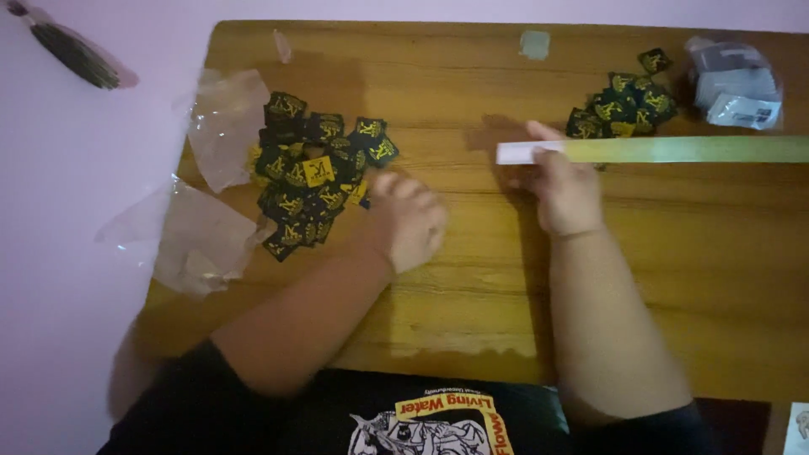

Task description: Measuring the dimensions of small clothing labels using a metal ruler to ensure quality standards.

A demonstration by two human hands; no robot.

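Since the wooden bench [674, 278] is wide, I've got everything spread out where I can reach it: two crinkly clear plastic bags [221, 118] hang off the left edge, and the big heap of small black-and-yellow square labels [312, 181] sits right beside them, probably because that's where it spilled out. A smaller pile of labels [624, 105] is off at the far right, near a clear pouch [736, 84]. My right hand [566, 192] pinches the white end of a long yellow-green strip [666, 150], which runs off to the right. My left hand [411, 221] is curled into a loose fist, its fingers [403, 190] touching the heap's edge; can't tell whether they're holding anything.
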